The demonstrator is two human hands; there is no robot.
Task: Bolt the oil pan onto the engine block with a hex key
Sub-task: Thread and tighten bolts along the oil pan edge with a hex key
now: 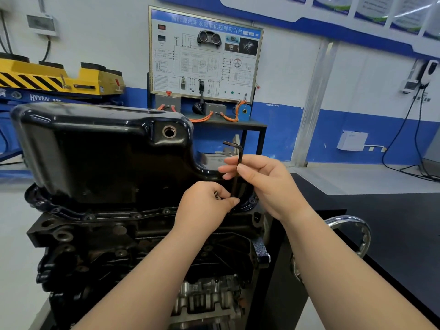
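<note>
My right hand (266, 184) holds the hex key (240, 160) upright, its long arm pinched between thumb and fingertips and its short arm at the top pointing left. My left hand (204, 208) sits just below, fingers curled in, with the fingertips pinched at the key's lower end right over the flange. Something small and silvery shows between those fingers; I cannot tell what it is.

The glossy black oil pan (95, 151) sits bottom-up on the dark engine block (114, 246), with its flange lying along the block's top edge. Its open drain hole (169, 132) faces me near the top right corner. The key's tip meets the flange at the pan's near right corner. A black table (392, 222) stands to the right, and a chrome handwheel (364, 234) is just beside my right forearm.
</note>
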